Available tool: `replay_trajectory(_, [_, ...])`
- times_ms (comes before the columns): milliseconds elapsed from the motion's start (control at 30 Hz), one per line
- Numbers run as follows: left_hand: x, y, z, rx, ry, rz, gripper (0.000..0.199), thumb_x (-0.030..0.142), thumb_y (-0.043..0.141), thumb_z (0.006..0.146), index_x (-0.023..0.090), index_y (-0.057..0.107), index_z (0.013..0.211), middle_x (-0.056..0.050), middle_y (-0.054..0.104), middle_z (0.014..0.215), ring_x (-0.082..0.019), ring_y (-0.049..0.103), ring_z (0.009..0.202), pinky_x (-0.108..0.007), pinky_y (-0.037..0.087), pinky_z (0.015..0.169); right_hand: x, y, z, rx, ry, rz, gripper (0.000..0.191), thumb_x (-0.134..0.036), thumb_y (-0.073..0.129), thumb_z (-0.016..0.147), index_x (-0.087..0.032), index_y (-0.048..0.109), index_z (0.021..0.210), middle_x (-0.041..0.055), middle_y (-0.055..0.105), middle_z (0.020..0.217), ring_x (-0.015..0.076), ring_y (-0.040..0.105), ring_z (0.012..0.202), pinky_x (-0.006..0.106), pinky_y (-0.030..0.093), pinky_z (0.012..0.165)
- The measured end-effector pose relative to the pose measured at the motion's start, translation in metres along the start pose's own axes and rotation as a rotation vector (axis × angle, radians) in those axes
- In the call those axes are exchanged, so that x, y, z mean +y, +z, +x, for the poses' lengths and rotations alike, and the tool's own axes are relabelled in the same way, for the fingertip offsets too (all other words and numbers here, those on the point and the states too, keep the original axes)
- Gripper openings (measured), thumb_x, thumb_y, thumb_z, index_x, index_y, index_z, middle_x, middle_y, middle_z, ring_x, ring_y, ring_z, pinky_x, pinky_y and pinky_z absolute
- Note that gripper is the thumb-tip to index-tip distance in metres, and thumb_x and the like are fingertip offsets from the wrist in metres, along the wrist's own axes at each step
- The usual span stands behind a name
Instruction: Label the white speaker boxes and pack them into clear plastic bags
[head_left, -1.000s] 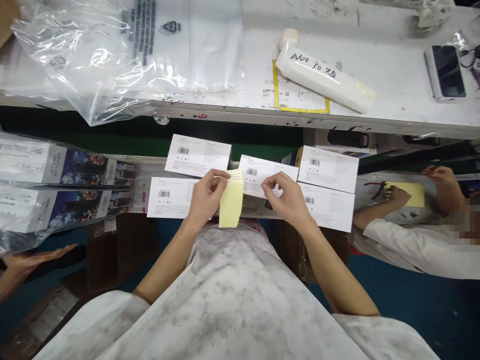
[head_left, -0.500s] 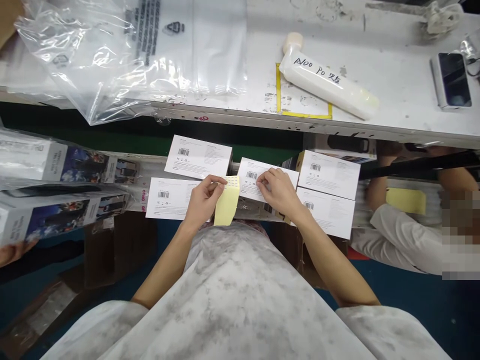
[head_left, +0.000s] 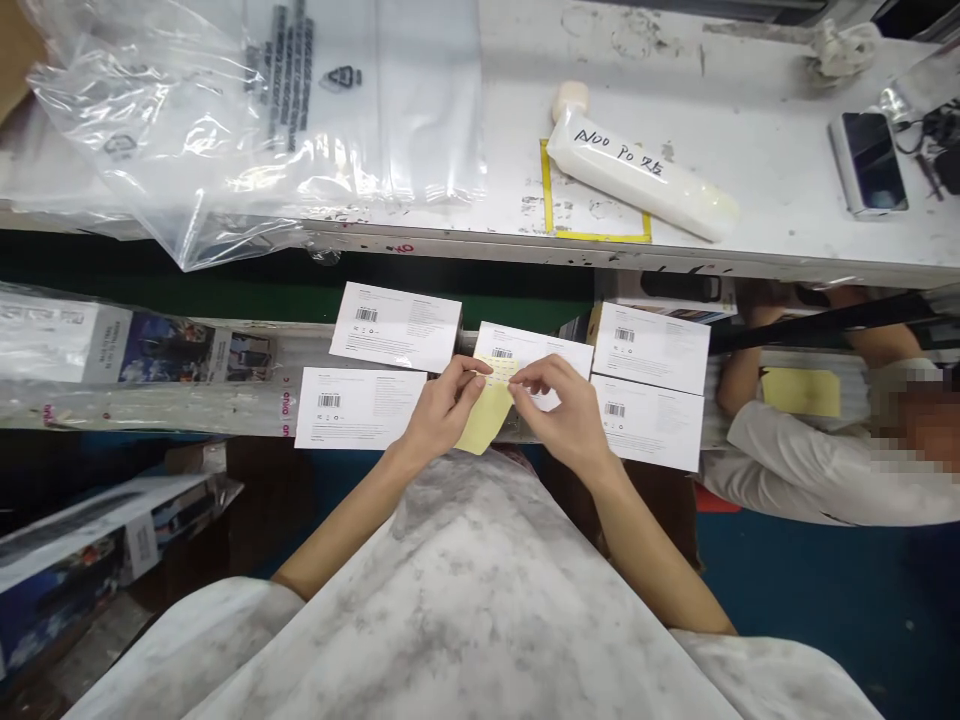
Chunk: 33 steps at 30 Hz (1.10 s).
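Looks like a packing area in a workshop or factory here, folks: a long, scuffed white surface (head_left: 780, 130) runs right across, clear plastic bags (head_left: 225, 150) spread over its left part. On the near side of that surface come white boxes (head_left: 396, 325) in two rows, barcodes up, with bagged printed cartons (head_left: 172, 345) off its near left. And over at its near right, a co-worker (head_left: 817, 470) in pale clothing beside a yellow sheet (head_left: 801, 392)!
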<state>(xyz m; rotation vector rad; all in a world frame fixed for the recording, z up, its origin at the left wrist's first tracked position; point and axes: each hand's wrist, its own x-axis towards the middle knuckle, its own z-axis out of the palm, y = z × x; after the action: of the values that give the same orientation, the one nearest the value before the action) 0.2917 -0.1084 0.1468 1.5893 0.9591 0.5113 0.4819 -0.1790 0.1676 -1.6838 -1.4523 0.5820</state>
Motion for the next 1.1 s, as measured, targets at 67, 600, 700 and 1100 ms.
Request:
replay_trajectory(67, [0.003,0.009,0.001,-0.027,0.055,0.044,0.027,0.044,0.049,0.109,0.022,0.060,0.121,0.003,0.068,0.074,-0.013,0.049,0.056,-0.026,0.034,0.059,-0.004,0.004,-0.013,0.026,-0.041,-0.014,0.006,-0.025,0.065,0.101,-0.026,0.071,0.099,0.0047,0.069,0.095,0.0206,0.068,0.086,0.037,0.058,0.075])
replay_trajectory(600, [0.032,0.091,0.008,-0.197,0.016,0.034,0.023,0.043,0.050,0.108,0.025,0.055,0.120,0.004,0.069,0.069,-0.014,0.051,0.054,-0.025,0.032,0.056,0.037,-0.046,-0.072,0.180,-0.063,-0.200,0.009,-0.020,0.059,0.104,-0.024,0.066,0.102,0.0075,0.070,0.097,0.0217,0.069,0.089,0.038,0.059,0.080])
replay_trajectory(700, [0.038,0.103,0.007,-0.196,0.059,0.090,0.021,0.041,0.049,0.108,0.024,0.055,0.118,0.004,0.068,0.070,-0.013,0.048,0.052,-0.025,0.032,0.056,0.043,-0.059,-0.079,0.210,-0.072,-0.192,0.011,-0.020,0.059,0.105,-0.026,0.068,0.104,0.0077,0.072,0.100,0.0224,0.071,0.092,0.040,0.061,0.083])
replay_trajectory(1100, [0.048,0.131,0.008,-0.178,0.127,0.232,0.014,0.031,0.049,0.107,0.025,0.055,0.118,0.003,0.072,0.075,-0.013,0.053,0.051,-0.024,0.031,0.055,0.062,-0.072,-0.087,0.243,-0.194,-0.476,0.014,-0.018,0.061,0.102,-0.026,0.069,0.093,0.0050,0.077,0.090,0.0224,0.069,0.081,0.038,0.048,0.070])
